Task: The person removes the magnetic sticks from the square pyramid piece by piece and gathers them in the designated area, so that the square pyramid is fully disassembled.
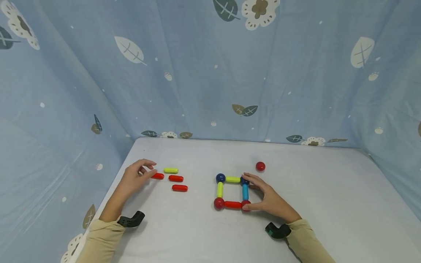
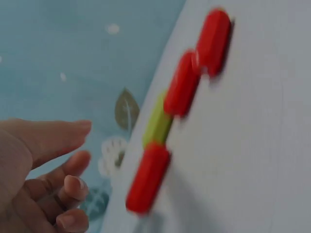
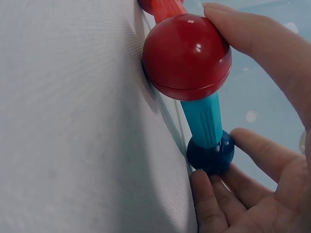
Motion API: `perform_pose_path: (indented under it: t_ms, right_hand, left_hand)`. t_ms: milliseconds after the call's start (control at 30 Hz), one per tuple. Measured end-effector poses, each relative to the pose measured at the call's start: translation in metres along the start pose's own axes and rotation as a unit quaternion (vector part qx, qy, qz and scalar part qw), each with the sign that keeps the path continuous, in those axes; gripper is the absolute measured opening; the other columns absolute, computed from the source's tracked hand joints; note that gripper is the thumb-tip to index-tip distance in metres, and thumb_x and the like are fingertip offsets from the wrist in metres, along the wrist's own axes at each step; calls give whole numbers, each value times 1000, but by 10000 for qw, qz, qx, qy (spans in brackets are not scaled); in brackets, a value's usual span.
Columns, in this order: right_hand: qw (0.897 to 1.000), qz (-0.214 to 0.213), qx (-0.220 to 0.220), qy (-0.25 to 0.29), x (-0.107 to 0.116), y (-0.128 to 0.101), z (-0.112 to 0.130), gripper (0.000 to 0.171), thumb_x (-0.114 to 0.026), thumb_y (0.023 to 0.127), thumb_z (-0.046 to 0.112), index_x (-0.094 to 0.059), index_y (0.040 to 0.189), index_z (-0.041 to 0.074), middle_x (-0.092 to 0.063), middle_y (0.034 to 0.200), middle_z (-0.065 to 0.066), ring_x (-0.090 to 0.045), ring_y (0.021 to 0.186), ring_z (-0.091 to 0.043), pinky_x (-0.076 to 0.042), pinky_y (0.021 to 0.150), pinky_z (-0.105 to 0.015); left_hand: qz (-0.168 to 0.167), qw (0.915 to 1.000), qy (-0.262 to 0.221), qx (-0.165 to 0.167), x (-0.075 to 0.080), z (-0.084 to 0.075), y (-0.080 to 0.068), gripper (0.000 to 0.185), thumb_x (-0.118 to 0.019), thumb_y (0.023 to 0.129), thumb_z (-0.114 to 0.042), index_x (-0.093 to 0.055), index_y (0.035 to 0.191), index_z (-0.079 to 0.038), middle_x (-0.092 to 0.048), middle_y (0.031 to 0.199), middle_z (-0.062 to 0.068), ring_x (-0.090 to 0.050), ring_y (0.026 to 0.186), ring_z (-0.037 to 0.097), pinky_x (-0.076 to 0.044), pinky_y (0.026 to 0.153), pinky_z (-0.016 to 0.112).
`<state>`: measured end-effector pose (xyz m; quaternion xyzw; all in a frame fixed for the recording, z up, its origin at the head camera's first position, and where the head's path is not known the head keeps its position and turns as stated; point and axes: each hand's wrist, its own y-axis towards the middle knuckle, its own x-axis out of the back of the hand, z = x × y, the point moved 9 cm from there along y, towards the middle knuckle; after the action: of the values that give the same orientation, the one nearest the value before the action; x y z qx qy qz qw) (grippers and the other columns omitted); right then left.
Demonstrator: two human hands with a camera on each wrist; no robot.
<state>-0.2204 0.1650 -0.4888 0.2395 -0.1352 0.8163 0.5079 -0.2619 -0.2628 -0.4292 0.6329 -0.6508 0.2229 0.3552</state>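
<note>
A square of magnetic rods and balls lies on the table, with two yellow-green rods (image 1: 232,179), a blue rod (image 3: 204,119) and a red rod (image 1: 232,205) between two dark blue balls (image 1: 220,178) and two red balls (image 1: 219,203). My right hand (image 1: 268,199) grips its right side: the thumb is on the near red ball (image 3: 187,56), the fingers about the far blue ball (image 3: 210,153). At the left, my left hand (image 1: 135,179) hovers beside a loose red rod (image 2: 148,178). Its thumb and fingers are apart and hold nothing in the left wrist view.
Two more loose red rods (image 1: 179,188) and a yellow-green rod (image 1: 171,170) lie right of the left hand. A single red ball (image 1: 260,166) sits behind the square. Blue patterned cloth (image 1: 204,73) hangs along the white table's (image 1: 184,233) back and sides.
</note>
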Motion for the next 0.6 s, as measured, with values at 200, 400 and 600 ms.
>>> perform_pose_path:
  t_ms: [200, 400, 600]
  right_hand:
    - [9999, 61, 4, -126, 0, -1, 0, 90, -91, 78, 38, -46, 155, 24, -40, 164, -3, -49, 142, -31, -47, 113, -47]
    - [9999, -35, -115, -29, 3, -2, -1, 84, -88, 82, 37, -47, 154, 22, -46, 159, -4, -52, 139, -29, -47, 114, -45]
    - [9994, -109, -247, 199, 4, 2, -4, 68, -76, 94, 36, -48, 153, 18, -51, 155, -8, -58, 134, -30, -46, 112, -49]
  left_hand:
    - [107, 9977, -526, -409, -23, -48, -1, 24, -78, 92, -15, -72, 115, -8, -71, 103, 8, -54, 77, 9, -46, 67, 23]
    - [805, 9886, -890, -913, -73, -102, 2, 26, -81, 90, -18, -72, 113, -9, -72, 107, 9, -59, 85, 16, -46, 69, 24]
    - [1595, 9765, -894, -1138, -122, -142, 7, 34, -80, 92, -23, -70, 122, -12, -70, 122, 7, -61, 114, 28, -54, 88, 43]
